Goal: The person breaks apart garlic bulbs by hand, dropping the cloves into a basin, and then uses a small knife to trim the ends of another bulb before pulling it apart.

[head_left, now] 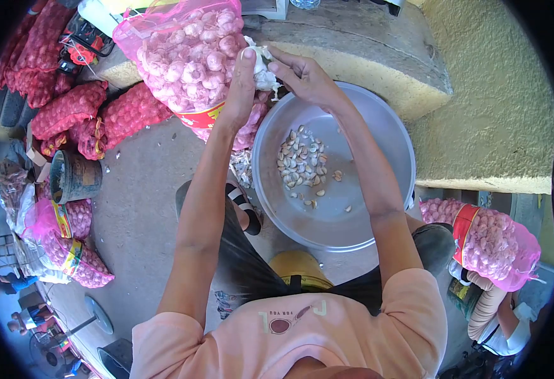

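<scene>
Both hands up front, meeting over the far rim of the basin. Left hand [242, 76] is closed on a garlic bulb [263, 68], fingers wrapped round its left side. Right hand [302, 74] pinches the same bulb from the right, thumb and fingertips on it. So the bulb sits between the two hands, touching both, neither one nearer. Loose white skin hangs off it; I can't tell its long axis from here.

Straight below the hands, toward my body: grey basin [378, 132] on the ground, with a small heap of cloves [301, 163] left of centre and a few strays near it.

Just left of the hands, a pink mesh sack of garlic [188, 57], touching or nearly touching the left wrist. More red sacks [68, 107] further left. Another pink sack [492, 240] right of the basin. A concrete step [365, 50] lies behind. Another person's arm [485, 309] shows at lower right.
</scene>
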A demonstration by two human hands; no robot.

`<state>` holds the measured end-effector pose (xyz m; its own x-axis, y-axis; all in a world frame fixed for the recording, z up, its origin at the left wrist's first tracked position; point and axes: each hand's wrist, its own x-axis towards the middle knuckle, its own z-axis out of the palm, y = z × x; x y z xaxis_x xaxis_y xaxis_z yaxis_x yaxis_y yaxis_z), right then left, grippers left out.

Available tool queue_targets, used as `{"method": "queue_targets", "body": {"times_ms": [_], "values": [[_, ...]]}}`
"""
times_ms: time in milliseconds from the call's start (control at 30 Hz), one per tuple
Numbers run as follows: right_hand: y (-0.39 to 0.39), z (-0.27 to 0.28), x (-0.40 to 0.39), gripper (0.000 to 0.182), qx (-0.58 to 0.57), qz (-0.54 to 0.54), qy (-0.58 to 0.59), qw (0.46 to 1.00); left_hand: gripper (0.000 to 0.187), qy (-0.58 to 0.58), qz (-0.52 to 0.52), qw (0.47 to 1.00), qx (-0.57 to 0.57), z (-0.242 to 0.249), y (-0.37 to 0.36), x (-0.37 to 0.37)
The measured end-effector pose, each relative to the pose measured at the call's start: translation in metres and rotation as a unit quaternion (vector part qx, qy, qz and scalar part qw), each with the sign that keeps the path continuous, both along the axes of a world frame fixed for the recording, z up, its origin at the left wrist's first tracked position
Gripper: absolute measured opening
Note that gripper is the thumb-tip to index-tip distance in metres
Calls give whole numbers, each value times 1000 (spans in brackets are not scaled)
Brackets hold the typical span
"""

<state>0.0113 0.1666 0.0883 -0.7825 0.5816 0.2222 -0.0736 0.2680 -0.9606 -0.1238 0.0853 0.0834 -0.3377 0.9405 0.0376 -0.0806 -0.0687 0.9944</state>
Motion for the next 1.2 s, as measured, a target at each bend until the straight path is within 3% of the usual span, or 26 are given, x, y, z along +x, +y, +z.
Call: {"method": "queue_targets", "body": {"times_ms": [100, 267, 500, 667, 733, 800, 867, 1067, 1200], "values": [[14, -1, 8, 51, 1, 67, -25, 997, 56, -10, -9, 999, -30, 5, -3, -2], [9, 7, 10, 51, -27, 66, -15, 997, 62, -54, -46, 994, -85, 5, 0, -6], [5, 4, 11, 49, -15, 59, -31, 998, 64, -8, -72, 991, -117, 2, -4, -13], [1, -1, 12, 47, -105, 27, -26, 994, 50, -152, -84, 984, 35, -4, -1, 0], [1, 1, 12, 47, -131, 6, -17, 991, 46, -100, -74, 992, 36, -3, -1, 2], [4, 3, 15, 48, -83, 29, -28, 996, 41, -48, -63, 996, 34, -4, -2, 0], [14, 2, 17, 49, -49, 33, -51, 997, 62, -60, -119, 990, 41, -4, -3, -9], [18, 18, 27, 49, 3, 77, -60, 995, 55, 2, -96, 995, 9, -6, -3, -10], [21, 2, 20, 48, 27, 52, -26, 998, 54, -51, -130, 990, 9, -1, -5, -5]]}}
